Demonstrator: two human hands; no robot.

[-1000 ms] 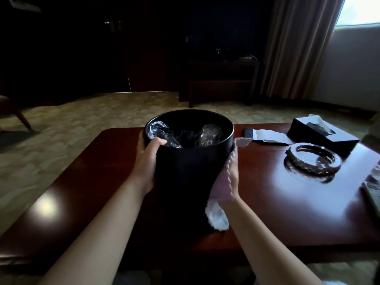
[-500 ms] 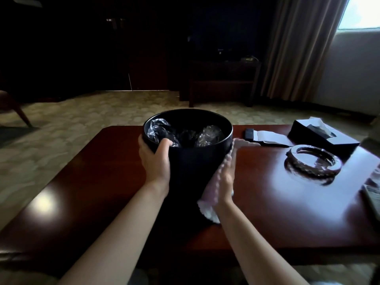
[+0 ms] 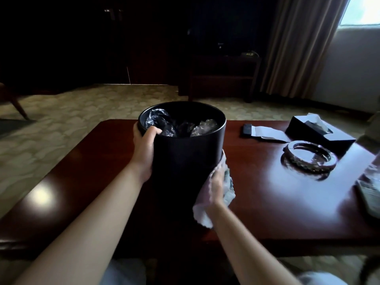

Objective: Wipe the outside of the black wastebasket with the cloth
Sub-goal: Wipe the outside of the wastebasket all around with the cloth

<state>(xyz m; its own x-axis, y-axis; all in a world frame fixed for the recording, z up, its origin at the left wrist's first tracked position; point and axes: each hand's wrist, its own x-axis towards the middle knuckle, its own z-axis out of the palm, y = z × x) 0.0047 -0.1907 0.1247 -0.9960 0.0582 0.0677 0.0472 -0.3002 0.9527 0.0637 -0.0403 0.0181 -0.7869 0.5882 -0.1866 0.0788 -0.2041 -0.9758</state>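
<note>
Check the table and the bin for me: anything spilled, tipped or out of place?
Nothing spilled or tipped. The black wastebasket stands upright on the wooden table, left hand gripping its rim, right hand pressing the cloth on its side. A wastebasket on a table is unusual, though.

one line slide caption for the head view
Left hand steadies the black wastebasket on the table while the right hand presses the cloth against its side.

wastebasket (image 3: 185, 153) on table (image 3: 267, 202) — ashtray (image 3: 310, 156) right, tissue box (image 3: 319, 131) behind
</note>
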